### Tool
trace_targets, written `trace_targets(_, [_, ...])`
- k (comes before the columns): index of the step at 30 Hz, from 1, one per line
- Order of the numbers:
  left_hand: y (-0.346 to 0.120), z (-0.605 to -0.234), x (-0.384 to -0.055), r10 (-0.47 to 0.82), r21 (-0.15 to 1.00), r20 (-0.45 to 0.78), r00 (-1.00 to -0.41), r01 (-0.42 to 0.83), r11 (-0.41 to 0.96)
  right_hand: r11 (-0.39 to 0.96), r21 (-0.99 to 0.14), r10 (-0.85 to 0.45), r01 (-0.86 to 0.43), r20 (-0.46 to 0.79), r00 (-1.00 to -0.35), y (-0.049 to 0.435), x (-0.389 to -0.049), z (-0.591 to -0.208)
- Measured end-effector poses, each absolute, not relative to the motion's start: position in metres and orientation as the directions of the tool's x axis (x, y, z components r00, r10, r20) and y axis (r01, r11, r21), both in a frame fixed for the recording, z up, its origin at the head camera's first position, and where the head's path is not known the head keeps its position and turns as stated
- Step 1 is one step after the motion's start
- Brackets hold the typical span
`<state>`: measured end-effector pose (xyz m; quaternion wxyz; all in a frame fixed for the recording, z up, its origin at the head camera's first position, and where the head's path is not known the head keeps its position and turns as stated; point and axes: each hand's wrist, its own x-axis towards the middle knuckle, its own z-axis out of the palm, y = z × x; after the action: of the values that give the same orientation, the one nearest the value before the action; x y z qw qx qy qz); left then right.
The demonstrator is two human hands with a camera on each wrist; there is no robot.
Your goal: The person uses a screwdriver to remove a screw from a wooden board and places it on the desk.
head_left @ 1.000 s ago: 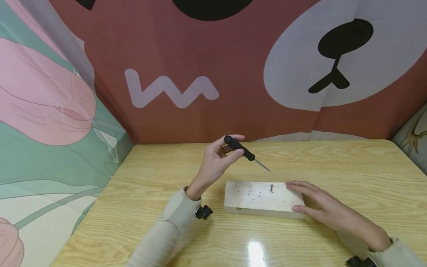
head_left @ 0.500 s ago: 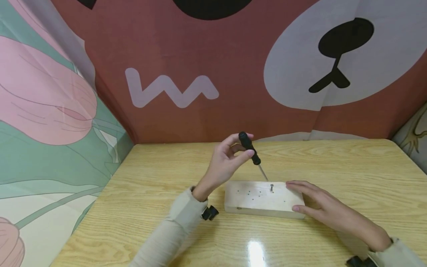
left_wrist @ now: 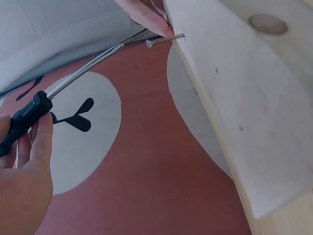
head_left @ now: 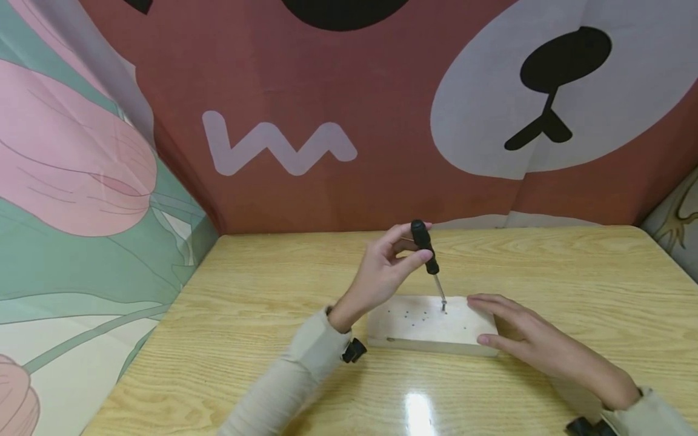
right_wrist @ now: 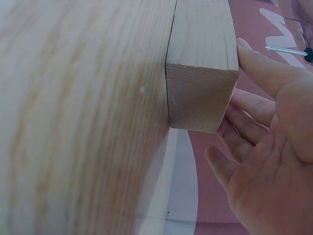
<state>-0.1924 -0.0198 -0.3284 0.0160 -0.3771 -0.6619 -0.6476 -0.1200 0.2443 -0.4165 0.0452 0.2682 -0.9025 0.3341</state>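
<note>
My left hand holds a black-handled screwdriver between thumb and fingers, blade pointing down. In the head view its tip meets the head of a screw; the left wrist view shows a small gap between blade and screw. That screw stands partly sunk in the top of a pale wooden block, near its far edge. At the block's right end my right hand grips it, thumb on the near side and fingers toward the far side. The right wrist view shows those fingers against the block's end.
The block lies on a wood-grain table. Several small holes dot its top, left of the screw. A printed cloth hangs behind the table's back edge, and another patterned cloth at the left.
My left hand has moved right, tilting the screwdriver more upright and bringing its tip from above the block's far side to the screw head. The right hand and block have stayed in place.
</note>
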Motion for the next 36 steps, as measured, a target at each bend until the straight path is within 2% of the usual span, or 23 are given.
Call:
trace_targets(24, [-0.009,-0.337,-0.192,0.515,0.843,0.499,-0.697,0.528,-0.102,0.614,-0.577,-0.463,-0.539,0.29,-0.837,0.244,-0.121,-0.418])
trace_targets(36, [-0.006,-0.334,-0.191,0.551,0.836,0.478,-0.684,0.546,-0.048,0.61,-0.569,-0.464,-0.552,0.309,-0.83,0.243,-0.121,-0.419])
